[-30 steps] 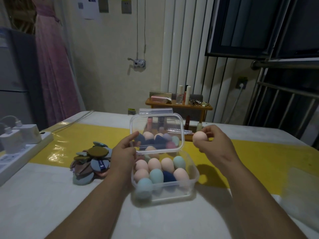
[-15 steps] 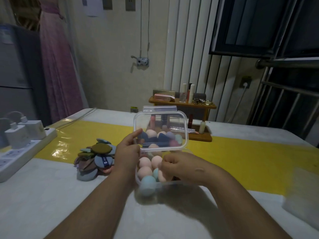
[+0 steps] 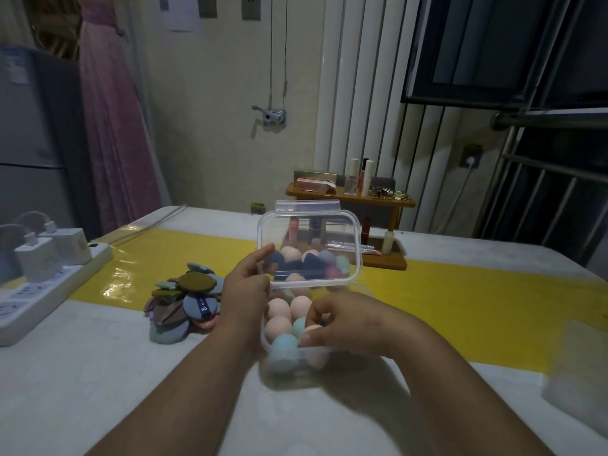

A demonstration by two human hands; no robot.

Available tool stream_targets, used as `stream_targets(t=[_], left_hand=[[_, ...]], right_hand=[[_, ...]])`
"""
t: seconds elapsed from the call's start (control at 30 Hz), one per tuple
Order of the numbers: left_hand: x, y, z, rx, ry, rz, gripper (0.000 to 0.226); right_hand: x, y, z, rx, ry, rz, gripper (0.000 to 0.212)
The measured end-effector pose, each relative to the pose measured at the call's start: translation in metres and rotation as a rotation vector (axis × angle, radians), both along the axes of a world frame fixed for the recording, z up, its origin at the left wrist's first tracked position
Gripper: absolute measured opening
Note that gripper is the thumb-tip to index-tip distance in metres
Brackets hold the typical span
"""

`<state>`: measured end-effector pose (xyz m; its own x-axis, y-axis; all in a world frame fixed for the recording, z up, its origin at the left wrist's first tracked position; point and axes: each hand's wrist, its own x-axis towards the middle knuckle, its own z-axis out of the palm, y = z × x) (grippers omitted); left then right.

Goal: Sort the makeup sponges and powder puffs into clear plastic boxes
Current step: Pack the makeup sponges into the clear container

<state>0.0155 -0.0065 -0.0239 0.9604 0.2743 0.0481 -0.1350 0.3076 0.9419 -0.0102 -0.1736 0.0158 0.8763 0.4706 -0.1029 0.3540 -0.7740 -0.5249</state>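
Observation:
A clear plastic box (image 3: 267,344) stands in front of me on the table, its hinged lid (image 3: 357,245) upright. Several egg-shaped makeup sponges fill it, pink, peach, teal and blue; a light blue sponge (image 3: 285,347) sits at the near left corner. My left hand (image 3: 246,291) grips the box's left side, thumb on the lid's edge. My right hand (image 3: 342,324) reaches into the box from the right, fingers pinched on a peach sponge (image 3: 312,329) resting among the others. A pile of flat round powder puffs (image 3: 184,301) in blue, brown and mauve lies left of the box.
A white power strip (image 3: 49,284) with chargers lies at the table's left edge. A wooden cosmetics shelf (image 3: 385,258) stands behind the box. Something pale and blurred (image 3: 575,383) rests at the right edge. A yellow band (image 3: 477,297) crosses the table.
My right hand has brought the peach sponge from the air beside the lid down into the box, where it now sits among the others. The left hand has kept its hold.

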Motion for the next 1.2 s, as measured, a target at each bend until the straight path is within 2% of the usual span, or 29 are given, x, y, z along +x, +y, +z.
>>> stream_targets(t=[0.17,0.23,0.3,0.63,0.77,0.87,0.97,1.2], left_hand=[[-0.001,0.000,0.000,-0.005,0.006,-0.003,0.070],[-0.002,0.000,0.001,-0.017,0.008,-0.007,0.069],[-0.003,-0.001,0.002,-0.023,0.006,-0.002,0.069],[0.000,0.000,0.001,-0.005,-0.007,0.005,0.069],[0.003,0.000,-0.001,0.009,0.001,0.008,0.070],[0.004,0.000,-0.003,0.029,0.009,0.016,0.071],[0.005,0.001,-0.005,0.027,0.008,0.019,0.071],[0.006,0.002,-0.005,-0.015,-0.003,-0.004,0.072]], right_hand=[[-0.002,-0.002,0.005,0.086,0.121,-0.044,0.022],[-0.001,-0.003,0.006,0.099,0.147,-0.057,0.016],[0.000,-0.003,0.004,0.071,0.119,-0.054,0.005],[0.008,0.008,-0.007,-0.077,-0.023,-0.116,0.019],[0.007,0.006,-0.006,-0.043,0.010,-0.134,0.006],[0.004,0.003,-0.004,-0.010,0.038,-0.131,0.015],[0.002,0.003,-0.001,-0.007,0.056,-0.120,0.013],[-0.001,-0.004,0.000,0.049,-0.047,-0.030,0.012]])
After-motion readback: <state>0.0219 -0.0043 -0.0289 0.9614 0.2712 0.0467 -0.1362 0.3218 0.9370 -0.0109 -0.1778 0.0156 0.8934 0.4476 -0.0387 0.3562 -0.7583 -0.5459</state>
